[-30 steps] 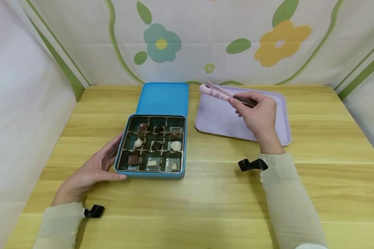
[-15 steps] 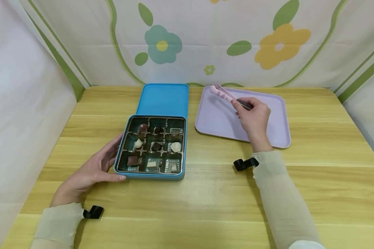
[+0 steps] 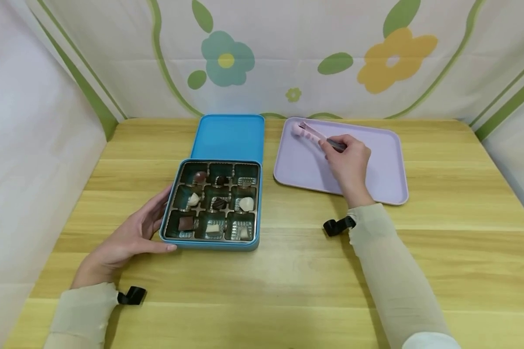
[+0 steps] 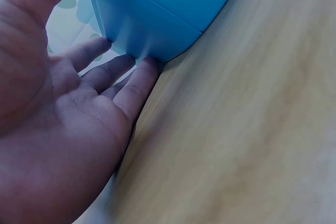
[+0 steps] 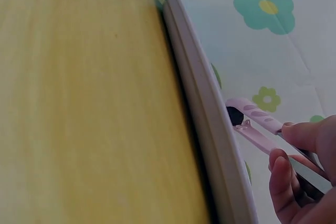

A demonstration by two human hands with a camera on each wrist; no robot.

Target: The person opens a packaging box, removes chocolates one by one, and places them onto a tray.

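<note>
My left hand (image 3: 133, 237) steadies a blue tin (image 3: 216, 246), fingertips on its left side and thumb along its front left corner. In the left wrist view the fingers (image 4: 137, 85) reach almost straight to the tin's wall. Chocolates, brown and white, sit in the compartments of its plastic insert; the back right one shows only its ridged bottom. My right hand (image 3: 349, 162) pinches pink tongs (image 3: 313, 137) by their dark handle, with the tips low over the back left of a lilac tray (image 3: 386, 167). A dark chocolate (image 5: 234, 115) shows between those tips in the right wrist view.
The tin's blue lid (image 3: 231, 135) lies flat behind it, partly under the tin. A floral cloth (image 3: 284, 43) hangs at the table's back edge, with white cloth (image 3: 22, 160) to the left. A black wrist mount (image 3: 338, 226) juts from the right sleeve.
My right hand has moved left and lowered the tongs from above the tray's back left edge down close to its surface. My left hand and the tin have stayed put.
</note>
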